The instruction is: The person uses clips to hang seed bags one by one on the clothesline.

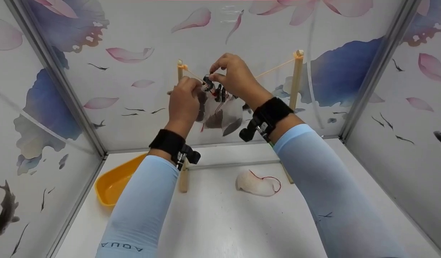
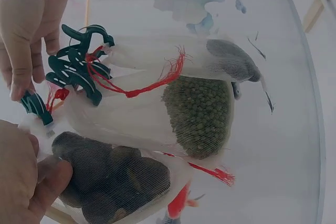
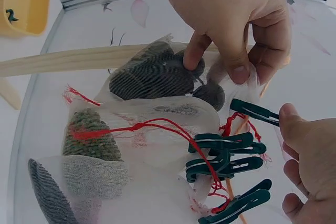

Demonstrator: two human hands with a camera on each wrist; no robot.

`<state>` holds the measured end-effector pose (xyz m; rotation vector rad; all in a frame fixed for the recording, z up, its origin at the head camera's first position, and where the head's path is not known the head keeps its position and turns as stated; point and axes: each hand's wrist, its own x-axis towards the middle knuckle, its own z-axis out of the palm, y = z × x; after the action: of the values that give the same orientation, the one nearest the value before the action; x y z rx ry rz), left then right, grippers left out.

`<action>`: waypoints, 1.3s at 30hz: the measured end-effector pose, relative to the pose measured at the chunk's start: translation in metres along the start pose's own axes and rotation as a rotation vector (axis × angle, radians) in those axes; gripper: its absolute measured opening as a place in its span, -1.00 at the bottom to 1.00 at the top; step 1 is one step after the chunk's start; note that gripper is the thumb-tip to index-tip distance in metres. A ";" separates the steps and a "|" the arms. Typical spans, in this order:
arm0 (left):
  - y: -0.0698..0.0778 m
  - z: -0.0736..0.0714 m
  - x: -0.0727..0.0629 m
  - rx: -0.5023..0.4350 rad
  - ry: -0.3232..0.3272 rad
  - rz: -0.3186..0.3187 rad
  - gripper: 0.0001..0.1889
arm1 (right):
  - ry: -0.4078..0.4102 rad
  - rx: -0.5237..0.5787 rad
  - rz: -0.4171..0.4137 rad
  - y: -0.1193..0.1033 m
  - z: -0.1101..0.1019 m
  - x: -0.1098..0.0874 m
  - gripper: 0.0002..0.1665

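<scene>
My left hand [image 1: 184,104] pinches the neck of a white mesh drawstring bag [image 2: 121,177] with dark rounded pieces inside. My right hand [image 1: 238,77] holds a dark green clip [image 3: 254,111] between thumb and fingers, with its tip at that bag's gathered top and the orange cord [image 1: 274,69]. Beside it hang a mesh bag of small green grains [image 2: 199,116] and a mesh bag with grey contents [image 2: 228,59]. Several more green clips [image 3: 231,169] grip their tops at the cord. Red drawstrings with tassels [image 2: 139,90] dangle over the bags.
The cord is strung between a left wooden post [image 1: 181,71] and a right wooden post [image 1: 296,80]. A white bag with a red string [image 1: 256,182] lies on the white table [image 1: 220,225]. At left stands a yellow tray [image 1: 109,182], holding a green clip [image 3: 11,17].
</scene>
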<state>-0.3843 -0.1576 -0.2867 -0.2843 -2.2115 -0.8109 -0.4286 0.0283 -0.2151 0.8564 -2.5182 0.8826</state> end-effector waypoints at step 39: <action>-0.167 -0.008 -0.150 0.072 -0.262 -0.651 -0.62 | 0.356 0.134 0.307 0.188 0.024 -0.236 -0.67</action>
<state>-0.3473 -0.2854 -0.4678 0.4143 -2.6107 -1.0731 -0.3713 0.2318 -0.4319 0.3108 -2.3241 1.1921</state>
